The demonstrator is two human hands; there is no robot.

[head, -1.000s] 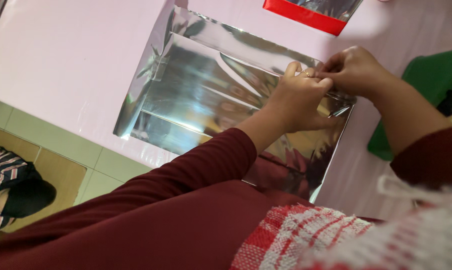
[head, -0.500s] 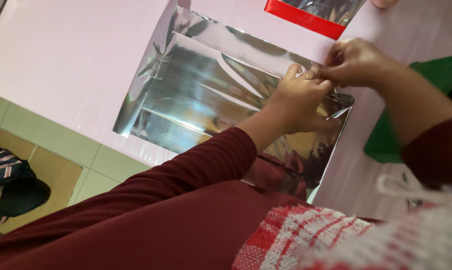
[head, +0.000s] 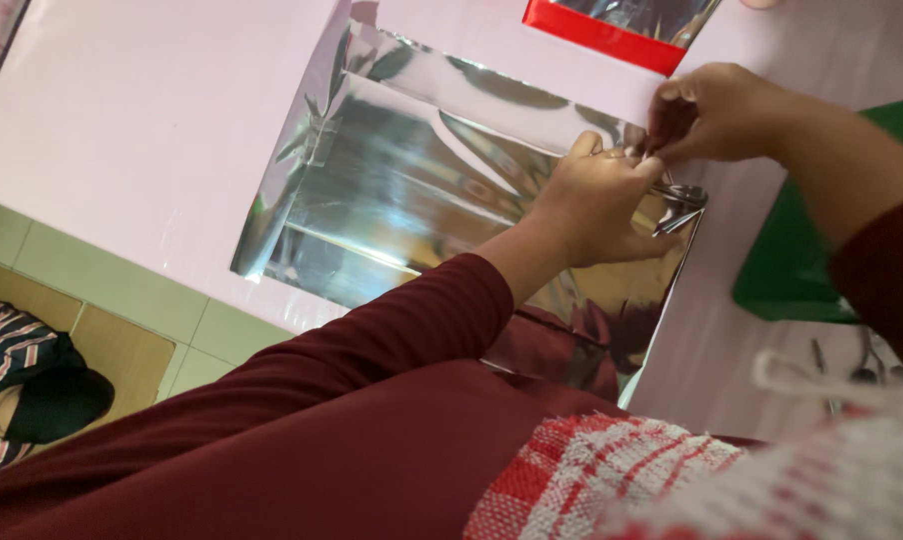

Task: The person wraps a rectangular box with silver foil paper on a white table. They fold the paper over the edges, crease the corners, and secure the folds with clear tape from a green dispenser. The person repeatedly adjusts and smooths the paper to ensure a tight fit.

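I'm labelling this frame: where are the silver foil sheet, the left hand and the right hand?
silver foil sheet (head: pixel 412 200), head view, its flat middle.
left hand (head: pixel 597 205), head view, back of hand.
right hand (head: pixel 722 110), head view, knuckles.

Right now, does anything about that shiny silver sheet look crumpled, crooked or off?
Yes. The silver foil sheet is creased, with wrinkles fanning out from the corner pinched by the left hand and right hand. It also lies askew on the pink table.

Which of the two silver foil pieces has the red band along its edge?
The small foil piece at the top edge; the large silver sheet under both hands has no red.
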